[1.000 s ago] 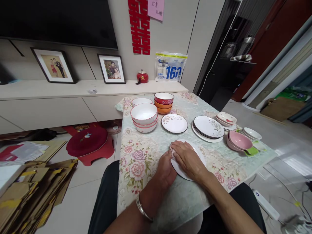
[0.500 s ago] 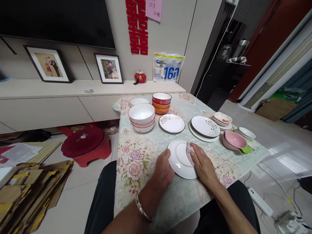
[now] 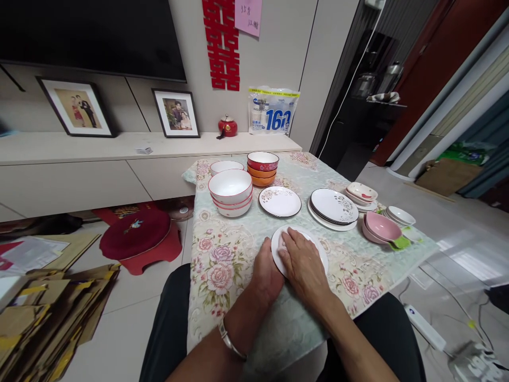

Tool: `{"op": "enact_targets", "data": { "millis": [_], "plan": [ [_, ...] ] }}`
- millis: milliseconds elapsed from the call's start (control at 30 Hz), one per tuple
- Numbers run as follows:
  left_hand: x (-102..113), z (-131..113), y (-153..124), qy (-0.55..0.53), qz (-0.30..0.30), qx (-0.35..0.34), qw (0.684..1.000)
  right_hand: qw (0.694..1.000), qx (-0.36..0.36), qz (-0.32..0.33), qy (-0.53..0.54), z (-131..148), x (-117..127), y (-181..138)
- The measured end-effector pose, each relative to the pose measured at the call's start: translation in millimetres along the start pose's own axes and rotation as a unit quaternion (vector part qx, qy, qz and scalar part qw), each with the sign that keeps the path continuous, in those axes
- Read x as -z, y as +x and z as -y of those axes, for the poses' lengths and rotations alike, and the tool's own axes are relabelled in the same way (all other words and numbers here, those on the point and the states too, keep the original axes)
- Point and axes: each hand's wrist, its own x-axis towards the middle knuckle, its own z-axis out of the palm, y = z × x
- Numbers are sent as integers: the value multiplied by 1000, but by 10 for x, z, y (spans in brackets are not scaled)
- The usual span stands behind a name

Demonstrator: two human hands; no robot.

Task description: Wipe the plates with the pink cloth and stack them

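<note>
A white plate (image 3: 318,248) lies upside down on the floral tablecloth (image 3: 222,254) right in front of me. My right hand (image 3: 304,260) lies flat over the plate's left part, pressing a small pale cloth (image 3: 281,244) whose edge peeks out by the fingertips. My left hand (image 3: 265,273) grips the plate's left rim, fingers curled; a metal bracelet (image 3: 230,339) sits on that wrist.
Beyond the plate stand stacked white red-rimmed bowls (image 3: 230,191), red and orange bowls (image 3: 262,167), a floral plate (image 3: 280,201), a stack of plates (image 3: 333,208), small dishes (image 3: 361,192) and pink bowls (image 3: 382,228). A red stool (image 3: 137,239) and cardboard (image 3: 47,313) lie on the floor at left.
My right hand slid with the cloth from the plate's right side back across to its left side. The left hand stayed on the rim.
</note>
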Motion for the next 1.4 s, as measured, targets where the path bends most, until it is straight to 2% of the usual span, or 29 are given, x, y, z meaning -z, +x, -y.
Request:
{"op": "enact_targets", "data": {
  "millis": [133,200,367,533,667,800,967,1167,1267,1400],
  "plan": [
    [1,-60,-55,-49,43,46,997,998,55,28,-23,145,22,97],
    [10,-83,-71,-49,37,72,995,994,95,43,-14,143,37,24],
    [24,-82,-52,37,-23,80,996,987,154,46,-2,-93,78,-281],
    [12,-32,-44,51,-7,62,997,983,182,31,6,-355,61,-532],
    [8,14,-30,43,-7,30,999,988,155,7,29,-497,70,-612],
    [11,44,-12,49,-15,3,999,994,78,-8,78,-646,104,-552],
    [-7,47,-25,69,-31,-18,997,993,-14,-8,115,-861,72,-233],
    [16,38,-12,81,-33,-34,996,992,-62,14,110,-928,4,125],
    [28,42,-3,86,-40,-45,994,993,-64,-7,100,-852,12,54],
    [17,49,-18,98,-51,-62,992,991,-88,-27,101,-712,13,-255]
  ]
}}
